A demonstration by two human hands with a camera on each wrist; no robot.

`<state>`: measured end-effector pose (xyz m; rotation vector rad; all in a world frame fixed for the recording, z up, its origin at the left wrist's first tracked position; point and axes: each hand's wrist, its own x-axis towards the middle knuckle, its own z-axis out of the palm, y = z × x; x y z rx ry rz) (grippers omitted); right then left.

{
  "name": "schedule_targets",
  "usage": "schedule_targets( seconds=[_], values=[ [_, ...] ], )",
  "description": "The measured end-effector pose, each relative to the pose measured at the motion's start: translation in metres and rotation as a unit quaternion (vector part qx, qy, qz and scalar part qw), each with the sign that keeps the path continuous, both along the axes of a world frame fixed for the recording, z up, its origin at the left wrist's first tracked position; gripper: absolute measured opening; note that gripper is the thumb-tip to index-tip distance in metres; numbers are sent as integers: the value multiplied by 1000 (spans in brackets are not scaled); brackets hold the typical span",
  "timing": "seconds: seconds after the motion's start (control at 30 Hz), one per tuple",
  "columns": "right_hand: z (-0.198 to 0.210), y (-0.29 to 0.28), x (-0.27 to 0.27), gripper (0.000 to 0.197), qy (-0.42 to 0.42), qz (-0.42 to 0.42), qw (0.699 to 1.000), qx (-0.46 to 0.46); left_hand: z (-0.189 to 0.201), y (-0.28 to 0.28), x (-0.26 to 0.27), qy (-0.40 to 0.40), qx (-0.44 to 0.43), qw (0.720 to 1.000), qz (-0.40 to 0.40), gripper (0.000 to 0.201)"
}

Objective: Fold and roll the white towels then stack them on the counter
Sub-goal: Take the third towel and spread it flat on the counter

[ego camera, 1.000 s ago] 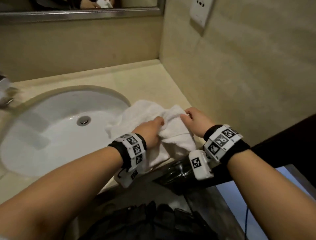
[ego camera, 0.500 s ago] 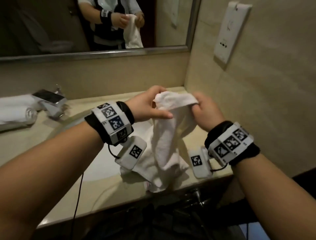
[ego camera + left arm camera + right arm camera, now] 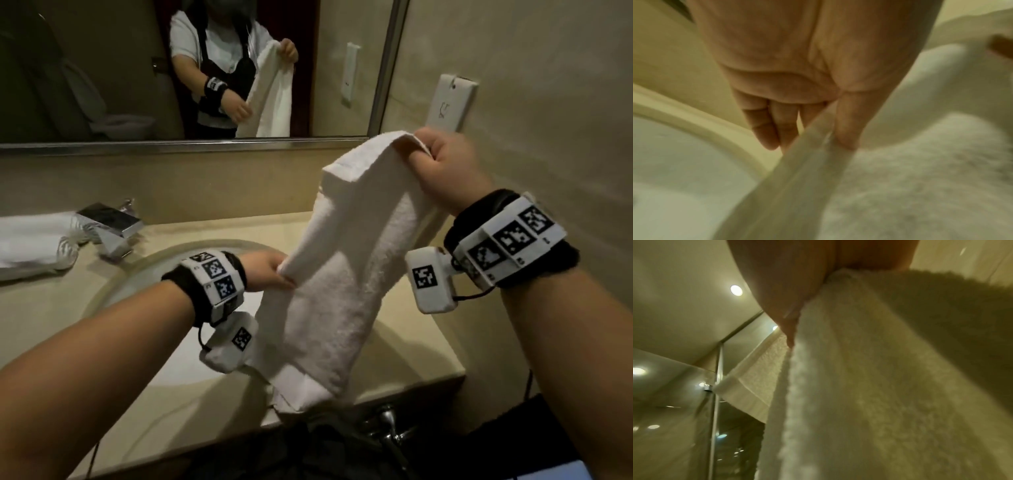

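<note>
A white towel (image 3: pixel 346 274) hangs in the air over the counter (image 3: pixel 404 329), slanting from upper right to lower left. My right hand (image 3: pixel 442 164) grips its top corner high up near the wall; in the right wrist view the towel (image 3: pixel 869 386) falls away from that hand (image 3: pixel 791 308). My left hand (image 3: pixel 270 270) pinches the towel's left edge lower down, above the sink (image 3: pixel 144 277). The left wrist view shows thumb and fingers (image 3: pixel 846 123) pinching the folded edge of the towel (image 3: pixel 801 186). The towel's bottom hem dangles just past the counter's front edge.
Rolled white towels (image 3: pixel 30 246) lie at the far left of the counter beside a chrome faucet (image 3: pixel 109 222). A mirror (image 3: pixel 191 68) runs along the back wall. A wall socket plate (image 3: pixel 452 102) is on the right wall. Chrome pipework (image 3: pixel 387 425) shows under the counter's front edge.
Both hands lifted the towel off the counter. Since half a second ago my right hand rose with the top corner while my left hand slid down the left edge, stretching the towel out.
</note>
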<state>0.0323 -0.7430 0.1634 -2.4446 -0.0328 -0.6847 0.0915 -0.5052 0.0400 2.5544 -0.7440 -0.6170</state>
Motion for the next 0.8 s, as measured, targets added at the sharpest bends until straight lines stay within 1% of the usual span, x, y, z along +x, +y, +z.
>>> schedule_targets(
  seconds=[0.03,0.07,0.1,0.13,0.17,0.2,0.23,0.27,0.3,0.33,0.37,0.4,0.43,0.47,0.53,0.6,0.63,0.67,0.7,0.73,0.77,0.8],
  values=[
    [-2,-7,-3,21,1,-14,1000,-7,-5,9,4,19,-24,999,28,23],
    [-4,-15,-6,21,4,-33,999,-15,-9,19,9,42,-61,995,69,14],
    [-6,-23,-9,24,10,-50,998,-20,-10,28,11,51,-93,989,106,9],
    [-8,-29,-11,26,16,-62,998,-20,-13,36,15,50,-123,982,135,13],
    [-9,-33,-13,27,20,-68,997,-16,-12,41,17,38,-129,980,144,13],
    [-9,-33,-14,27,23,-69,997,-16,-9,42,19,27,-123,984,129,17],
    [-9,-29,-14,26,25,-62,997,-23,-1,38,17,27,-116,988,99,36],
    [-8,-23,-12,26,24,-49,998,-34,5,29,14,47,-135,988,66,57],
    [-6,-15,-10,26,16,-33,998,-43,11,17,10,82,-161,983,39,74],
    [-4,-7,-7,26,6,-19,999,-42,13,4,6,100,-167,981,9,85],
    [-1,1,-5,26,-1,-4,1000,-28,11,-10,1,101,-145,984,-19,91],
    [2,5,-3,29,-9,4,1000,-8,4,-21,-2,86,-112,989,-36,93],
    [6,5,-3,35,-16,5,1000,10,-7,-30,-3,74,-87,993,-35,91],
    [8,3,-3,39,-20,4,999,33,-17,-34,-5,61,-68,995,-25,82],
    [9,-12,-6,43,-27,-9,997,72,-35,-29,-2,24,-24,999,-1,57],
    [7,-27,-14,46,-23,-37,996,74,-39,-12,6,-17,14,999,35,39],
    [3,-34,-17,47,-5,-52,997,60,-33,-3,11,-39,4,997,61,34],
    [-3,-40,-20,44,21,-63,997,42,-24,5,15,-62,-27,993,92,31],
    [-10,-43,-23,37,60,-68,996,15,-11,8,18,-85,-74,986,121,29],
    [-18,-41,-27,26,91,-51,995,5,6,8,21,-96,-134,975,146,29],
    [-28,-32,-29,26,122,-14,992,4,25,5,23,-91,-212,960,157,31],
    [-40,-22,-28,35,159,38,986,27,46,-4,22,-71,-281,946,148,35]
  ],
)
